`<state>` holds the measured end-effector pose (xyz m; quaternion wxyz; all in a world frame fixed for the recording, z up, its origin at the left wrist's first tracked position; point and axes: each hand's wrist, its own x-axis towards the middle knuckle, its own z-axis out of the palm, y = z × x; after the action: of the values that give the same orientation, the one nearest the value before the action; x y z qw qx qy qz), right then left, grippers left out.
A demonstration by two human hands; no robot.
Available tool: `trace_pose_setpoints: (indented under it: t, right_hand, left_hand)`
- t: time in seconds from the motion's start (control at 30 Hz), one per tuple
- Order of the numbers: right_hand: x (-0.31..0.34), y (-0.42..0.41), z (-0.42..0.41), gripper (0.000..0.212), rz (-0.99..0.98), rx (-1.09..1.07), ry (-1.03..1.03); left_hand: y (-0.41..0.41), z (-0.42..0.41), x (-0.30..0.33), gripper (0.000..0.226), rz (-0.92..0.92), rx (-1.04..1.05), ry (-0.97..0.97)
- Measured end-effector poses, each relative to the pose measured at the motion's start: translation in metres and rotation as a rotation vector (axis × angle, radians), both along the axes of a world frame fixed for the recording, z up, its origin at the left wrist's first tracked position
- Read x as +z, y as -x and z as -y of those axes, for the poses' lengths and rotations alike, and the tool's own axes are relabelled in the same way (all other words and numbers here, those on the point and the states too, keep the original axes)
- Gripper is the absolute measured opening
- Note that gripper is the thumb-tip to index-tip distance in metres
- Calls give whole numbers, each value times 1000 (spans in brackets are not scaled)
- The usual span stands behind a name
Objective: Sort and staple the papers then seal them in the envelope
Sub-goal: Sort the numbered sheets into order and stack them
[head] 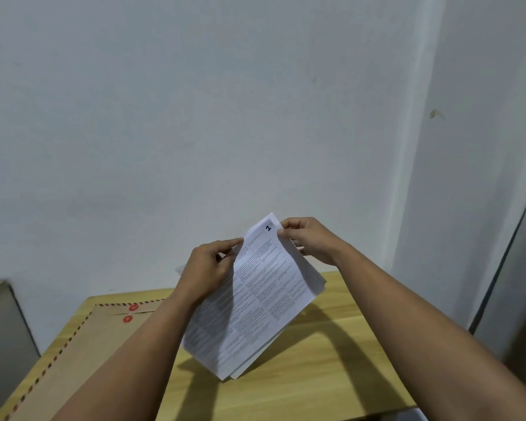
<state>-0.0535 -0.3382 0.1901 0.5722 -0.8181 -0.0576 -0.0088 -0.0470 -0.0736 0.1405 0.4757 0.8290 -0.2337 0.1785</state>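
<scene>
A: What do we have in our hands?

B: A sheaf of white printed papers [255, 302], thin and slightly fanned, held tilted above the wooden table [331, 360]. Its lower corner hangs just over the tabletop; whether it touches, we cannot tell. The top sheet carries dense small text in boxed columns and a dark "1" in its upper corner.

A: How are the hands placed?

B: Our left hand [207, 268] is closed around the sheaf's left edge, fingers curled behind the sheets. Our right hand [308, 240] pinches the top corner between thumb and fingers, lifting the first sheet a little away from the rest.

A: And the envelope?

B: A large brown kraft envelope [82, 350] lies flat along the table's left edge, reaching to its far left corner. It has a dashed red-and-dark border and two round red string-tie discs near its flap. Our left forearm crosses above it.

A: The table itself?

B: Pale, smooth wood with a light grain, set against a plain white wall [195, 117].
</scene>
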Motion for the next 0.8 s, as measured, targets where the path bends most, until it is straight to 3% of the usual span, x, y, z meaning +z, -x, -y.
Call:
trace_pose_setpoints:
  t: [0.17, 0.5, 0.8]
  right_hand:
    - [-1, 2, -5, 17, 66, 4, 28]
    - [-2, 11, -12, 30, 21, 29, 63]
    - [-11, 5, -9, 26, 112, 12, 56]
  left_hand:
    - [0, 0, -2, 26, 2, 5, -3]
    - [4, 3, 2, 25, -13, 9, 18]
    - [0, 4, -1, 26, -8, -3, 68]
